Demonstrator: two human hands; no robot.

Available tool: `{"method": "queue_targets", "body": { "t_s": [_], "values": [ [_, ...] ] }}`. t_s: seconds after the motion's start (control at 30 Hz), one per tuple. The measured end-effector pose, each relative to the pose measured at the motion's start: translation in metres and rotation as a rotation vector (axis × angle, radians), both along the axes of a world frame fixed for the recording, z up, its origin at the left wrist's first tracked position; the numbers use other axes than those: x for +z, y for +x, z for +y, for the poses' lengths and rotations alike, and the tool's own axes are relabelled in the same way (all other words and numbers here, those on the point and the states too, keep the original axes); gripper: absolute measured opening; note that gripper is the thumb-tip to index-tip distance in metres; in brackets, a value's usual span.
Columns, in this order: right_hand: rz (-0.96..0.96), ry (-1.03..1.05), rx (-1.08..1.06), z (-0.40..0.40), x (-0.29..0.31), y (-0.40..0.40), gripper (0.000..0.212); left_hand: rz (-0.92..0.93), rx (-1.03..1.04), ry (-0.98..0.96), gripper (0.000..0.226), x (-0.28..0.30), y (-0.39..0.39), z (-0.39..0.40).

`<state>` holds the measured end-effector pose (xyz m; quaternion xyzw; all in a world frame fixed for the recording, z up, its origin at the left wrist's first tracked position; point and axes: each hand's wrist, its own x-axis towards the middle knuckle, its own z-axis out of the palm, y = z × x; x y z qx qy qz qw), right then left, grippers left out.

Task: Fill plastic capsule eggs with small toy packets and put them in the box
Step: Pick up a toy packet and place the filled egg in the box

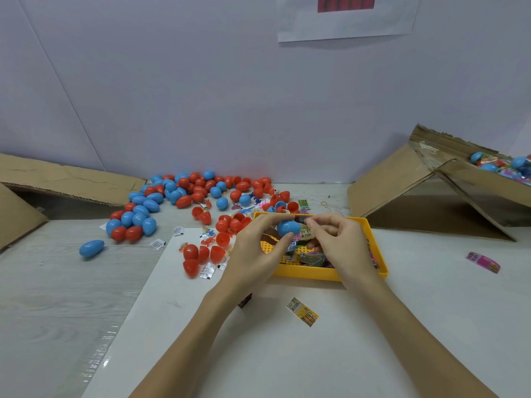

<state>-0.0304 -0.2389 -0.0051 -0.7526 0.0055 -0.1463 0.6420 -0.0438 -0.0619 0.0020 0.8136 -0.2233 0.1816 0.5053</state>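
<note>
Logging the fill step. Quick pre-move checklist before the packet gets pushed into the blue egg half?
1. Left hand grips blue egg half: ok.
2. Right hand pinches toy packet: ok.
3. Packet at the half's opening: ok.
4. Packet folded small enough to fit: cannot tell.
5. Matching second half within reach: cannot tell; open red halves lie left of the yellow tray.
6. Cardboard box open at right: ok.
</note>
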Motion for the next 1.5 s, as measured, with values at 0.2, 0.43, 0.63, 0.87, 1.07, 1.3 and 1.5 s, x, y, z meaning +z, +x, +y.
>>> {"method": "queue_targets", "body": {
  "t_s": [0.2,0.43,0.63,0.87,1.07,1.3,1.5],
  "values": [
    [0.036,-0.028,0.083,-0.001,-0.001,-0.001,0.009,-0.030,-0.008,0.065,0.034,-0.003,0.002,0.000],
    [0.067,0.064,0.201,0.000,0.006,-0.004,0.023,-0.017,-0.018,0.083,0.043,-0.002,0.005,0.003],
    [-0.049,0.039,0.181,-0.003,0.007,-0.005,0.038,0.058,0.057,0.002,0.042,-0.001,0.004,0.002],
    [-0.164,0.064,0.273,-0.003,0.009,-0.008,0.044,0.121,0.072,-0.058,0.027,0.000,0.003,0.001],
    [-0.185,0.075,0.298,-0.001,0.007,-0.008,0.047,0.141,0.073,-0.082,0.025,0.001,0.003,0.000],
    [-0.189,0.019,0.293,-0.001,0.009,-0.009,0.047,0.089,0.100,-0.076,0.029,0.002,0.002,0.000],
    [-0.193,0.107,0.284,0.000,0.008,-0.008,0.045,0.046,0.074,-0.072,0.029,0.002,0.001,0.000]
  ]
}}
